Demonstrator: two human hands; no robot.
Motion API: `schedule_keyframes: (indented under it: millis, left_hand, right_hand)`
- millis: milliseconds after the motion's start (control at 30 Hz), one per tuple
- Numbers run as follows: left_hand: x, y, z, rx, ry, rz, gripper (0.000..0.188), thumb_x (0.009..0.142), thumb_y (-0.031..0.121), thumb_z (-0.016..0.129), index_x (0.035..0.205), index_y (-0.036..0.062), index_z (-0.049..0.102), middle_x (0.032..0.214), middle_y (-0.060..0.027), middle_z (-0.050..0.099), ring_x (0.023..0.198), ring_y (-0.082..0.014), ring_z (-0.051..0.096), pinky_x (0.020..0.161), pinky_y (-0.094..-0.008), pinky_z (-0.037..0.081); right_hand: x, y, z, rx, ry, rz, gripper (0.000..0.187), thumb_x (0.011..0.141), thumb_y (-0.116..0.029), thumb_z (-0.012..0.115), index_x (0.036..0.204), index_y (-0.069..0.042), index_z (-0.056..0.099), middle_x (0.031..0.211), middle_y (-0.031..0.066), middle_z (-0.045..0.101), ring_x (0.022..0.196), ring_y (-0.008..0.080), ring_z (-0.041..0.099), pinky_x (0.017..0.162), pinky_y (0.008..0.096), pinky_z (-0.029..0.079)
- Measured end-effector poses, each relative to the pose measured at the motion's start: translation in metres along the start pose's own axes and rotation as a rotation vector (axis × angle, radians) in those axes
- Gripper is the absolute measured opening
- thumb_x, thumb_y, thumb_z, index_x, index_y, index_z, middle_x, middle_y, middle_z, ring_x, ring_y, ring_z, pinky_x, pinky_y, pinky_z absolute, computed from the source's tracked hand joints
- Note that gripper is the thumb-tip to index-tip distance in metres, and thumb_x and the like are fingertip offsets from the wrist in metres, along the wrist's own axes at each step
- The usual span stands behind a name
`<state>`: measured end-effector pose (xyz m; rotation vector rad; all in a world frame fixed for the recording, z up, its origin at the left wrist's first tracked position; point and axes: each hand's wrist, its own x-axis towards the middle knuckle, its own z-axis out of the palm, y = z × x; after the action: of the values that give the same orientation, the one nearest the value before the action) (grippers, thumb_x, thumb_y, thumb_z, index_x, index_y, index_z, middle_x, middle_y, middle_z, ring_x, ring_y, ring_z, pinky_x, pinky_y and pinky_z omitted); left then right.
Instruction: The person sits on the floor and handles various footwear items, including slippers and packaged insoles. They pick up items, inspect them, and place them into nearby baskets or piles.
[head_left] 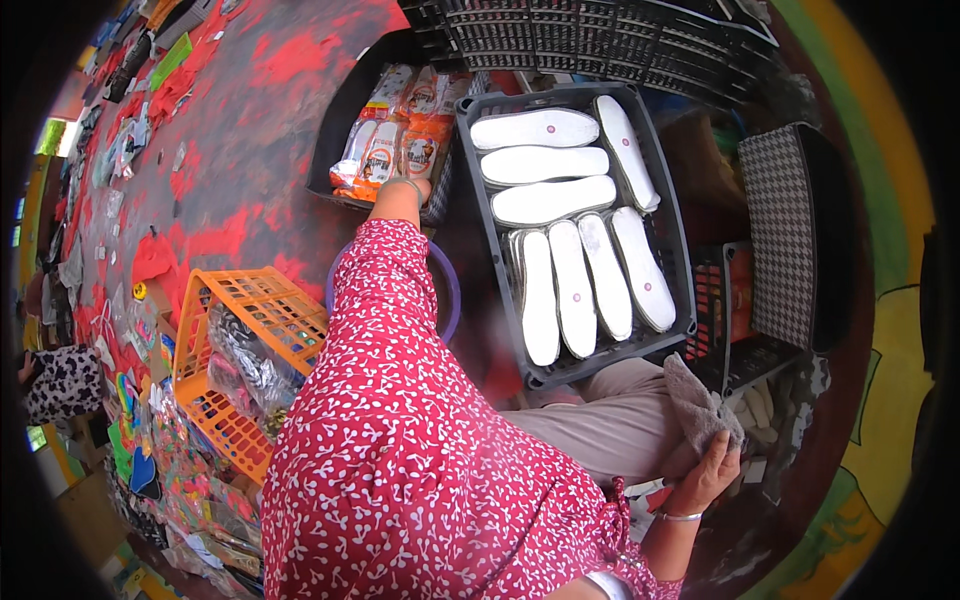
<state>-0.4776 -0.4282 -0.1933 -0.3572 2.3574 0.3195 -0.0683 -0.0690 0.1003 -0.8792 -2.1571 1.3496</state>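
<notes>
My left hand (412, 187) reaches into a dark box (322, 160) of insoles packed in clear and orange wrappers (380, 150). It is at the near edge of these packs; its fingers are mostly hidden, so I cannot tell whether it grips one. My right hand (708, 470) is closed on a grey cloth (692, 400) lying over my knee. In front of me a black plastic crate (510, 300) holds several white insoles (577, 285), each with a dark edge, some stacked; several carry a small red round mark.
An orange basket (250, 300) with plastic-wrapped goods tilts at my left, and a purple-rimmed tub (452, 290) is partly behind my left sleeve. A black crate (600, 40) is beyond the insoles. On the right is a houndstooth-patterned box (785, 230). Loose scraps litter the red-stained floor (260, 120).
</notes>
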Motion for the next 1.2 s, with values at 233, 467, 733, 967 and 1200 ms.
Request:
schedule_keyframes:
  millis: [233,467,733,967,1200]
  left_hand:
    - [0.037,-0.021,0.018,0.026,0.256,0.231,0.044,0.08,0.021,0.047,0.122,0.008,0.052,0.125,-0.0162,0.049,0.116,-0.0292,0.047,0.098,-0.035,0.035]
    - [0.051,-0.059,0.023,-0.329,0.788,0.46,0.038,0.073,0.013,0.049,0.107,0.0027,0.063,0.105,-0.0167,0.063,0.097,-0.0263,0.06,0.086,-0.0329,0.043]
    - [-0.133,0.096,0.055,-0.395,0.72,0.829,0.027,0.085,0.009,0.045,0.105,0.001,0.061,0.105,-0.0152,0.063,0.098,-0.0261,0.058,0.086,-0.0322,0.043]
    - [-0.291,0.241,0.096,-0.591,0.491,1.42,0.025,0.086,-0.001,0.043,0.103,-0.0018,0.061,0.118,-0.0146,0.056,0.117,-0.0247,0.047,0.099,-0.0315,0.034]
    - [-0.511,0.366,0.184,-0.666,-0.313,1.8,0.023,0.084,-0.001,0.048,0.101,-0.0008,0.062,0.114,-0.0118,0.058,0.11,-0.0178,0.052,0.094,-0.0272,0.037]
  right_hand:
    - [0.041,0.012,-0.113,0.419,0.467,0.096,0.039,0.094,-0.031,0.043,0.115,0.001,0.052,0.111,0.008,0.055,0.099,0.0179,0.054,0.089,0.0321,0.041]
    - [-0.004,0.052,-0.32,0.561,0.686,-0.135,0.043,0.089,-0.027,0.054,0.122,-0.001,0.046,0.122,0.0132,0.052,0.111,0.0283,0.051,0.095,0.0422,0.04]
    - [-0.076,0.115,-0.393,0.334,0.792,0.038,0.026,0.085,-0.012,0.059,0.107,0.001,0.057,0.106,0.0117,0.061,0.095,0.0201,0.06,0.086,0.0353,0.049]
    - [-0.073,0.132,-0.382,0.74,0.783,-0.134,0.019,0.083,-0.002,0.057,0.101,0.0,0.059,0.094,0.0104,0.064,0.084,0.02,0.063,0.078,0.0324,0.052]
    - [-0.058,0.175,-0.36,0.82,0.879,-0.129,0.022,0.077,0.002,0.048,0.098,0.002,0.055,0.08,0.0099,0.06,0.073,0.02,0.058,0.072,0.0321,0.05]
